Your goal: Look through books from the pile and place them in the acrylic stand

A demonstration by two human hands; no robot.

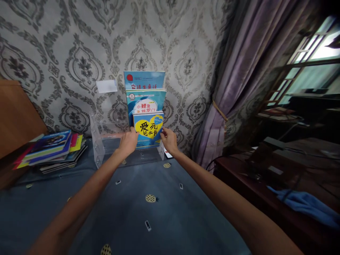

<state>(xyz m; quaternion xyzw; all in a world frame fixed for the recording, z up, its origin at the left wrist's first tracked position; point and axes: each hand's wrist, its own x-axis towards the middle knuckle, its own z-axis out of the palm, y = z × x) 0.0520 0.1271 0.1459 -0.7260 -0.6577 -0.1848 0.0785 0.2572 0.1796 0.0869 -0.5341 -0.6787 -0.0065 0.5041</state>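
Observation:
A small blue book (pixel 148 129) with a yellow heart on its cover stands upright between my hands, at the front of a clear acrylic rack (pixel 97 145). My left hand (pixel 129 141) grips its left edge, fingers partly behind the cover. On its right edge my right hand (pixel 169 140) is closed, thumb in front. Behind it rises a teal book (pixel 146 96), partly covered. Farther back and higher stands a light blue book (pixel 145 78), its lower part hidden. The left side of the rack shows no books in its tiers.
To the left lies a pile of books (pixel 50 148) beside a brown wooden panel (pixel 16 117). The dark blue patterned cloth (pixel 159 212) spreads in front. A purple curtain (pixel 212 134) hangs at right, near a dark red table (pixel 239 184) with cables and a blue cloth (pixel 305 207).

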